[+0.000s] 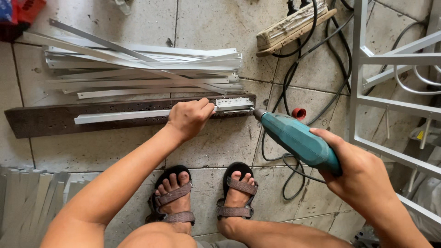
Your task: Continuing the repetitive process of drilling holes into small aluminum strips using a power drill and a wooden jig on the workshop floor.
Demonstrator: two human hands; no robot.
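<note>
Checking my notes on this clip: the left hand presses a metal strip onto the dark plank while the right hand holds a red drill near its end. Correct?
Not quite: the drill is teal, not red, as the head view shows. The rest holds: the left hand presses the metal strip onto the dark plank, and the right hand holds the drill near its end.

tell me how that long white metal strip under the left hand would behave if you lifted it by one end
The white metal strip looks thin and long, so it would probably sag or whip a little, not stay rigid. It seems light for its length, like the loose pile of strips behind it. Its smooth painted face may slide on the dark wooden plank, which may be why the left hand presses it down.
</note>
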